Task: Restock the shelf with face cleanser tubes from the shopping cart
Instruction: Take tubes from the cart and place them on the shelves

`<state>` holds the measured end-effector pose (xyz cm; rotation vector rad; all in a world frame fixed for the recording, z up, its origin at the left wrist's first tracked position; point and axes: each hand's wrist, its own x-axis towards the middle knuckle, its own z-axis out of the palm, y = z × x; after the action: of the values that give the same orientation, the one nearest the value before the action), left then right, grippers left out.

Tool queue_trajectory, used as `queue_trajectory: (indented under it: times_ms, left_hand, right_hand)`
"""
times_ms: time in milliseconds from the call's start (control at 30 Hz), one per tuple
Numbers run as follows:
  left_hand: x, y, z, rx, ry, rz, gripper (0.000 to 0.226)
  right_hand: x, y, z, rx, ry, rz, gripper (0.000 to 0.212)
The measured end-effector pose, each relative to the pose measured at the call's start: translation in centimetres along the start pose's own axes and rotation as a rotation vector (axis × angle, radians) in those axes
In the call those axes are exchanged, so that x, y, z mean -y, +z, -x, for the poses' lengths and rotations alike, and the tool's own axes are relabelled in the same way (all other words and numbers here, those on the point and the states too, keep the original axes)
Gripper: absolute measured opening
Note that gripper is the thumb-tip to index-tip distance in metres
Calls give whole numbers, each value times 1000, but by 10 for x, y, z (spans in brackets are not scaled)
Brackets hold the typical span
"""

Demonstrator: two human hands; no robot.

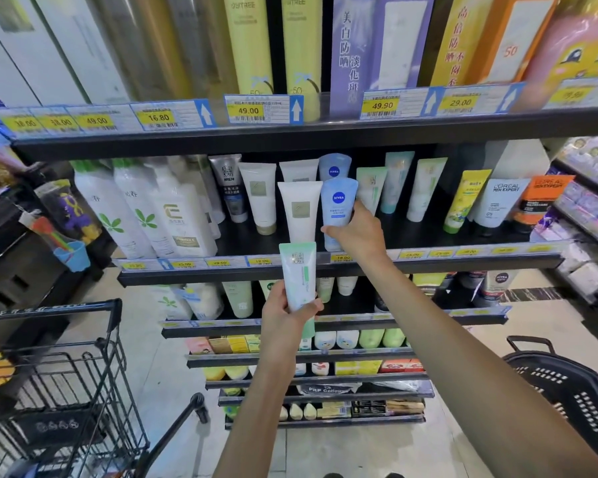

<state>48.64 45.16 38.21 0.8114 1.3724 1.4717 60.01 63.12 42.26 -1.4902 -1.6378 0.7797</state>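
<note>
My left hand [285, 310] grips a white and mint-green cleanser tube [298, 274] upright, in front of the edge of the middle shelf [463, 262]. My right hand [359, 229] holds a light blue Nivea tube [338, 208] at the front of that shelf, fingers curled round its lower part. A white tube with a gold square [299, 210] stands just left of it. A second Nivea tube [334, 166] stands behind. More green-and-white tubes [372, 188] stand to the right of my right hand.
The black wire shopping cart [66, 391] stands at the lower left. A black plastic basket [567, 391] sits at the lower right. White bottles [173, 208] fill the shelf's left end, yellow and L'Oreal tubes [497, 201] its right. Lower shelves hold more products.
</note>
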Motion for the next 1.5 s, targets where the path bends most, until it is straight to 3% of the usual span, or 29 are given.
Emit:
queue_trajectory:
  times_ms: [900, 1500]
  left_hand:
    - [8, -10, 1, -15, -21, -33, 50]
    - [7, -9, 4, -29, -19, -14, 44]
  right_hand:
    - [8, 7, -5, -42, 22, 34, 40]
    - [2, 11, -11, -48, 14, 31, 43]
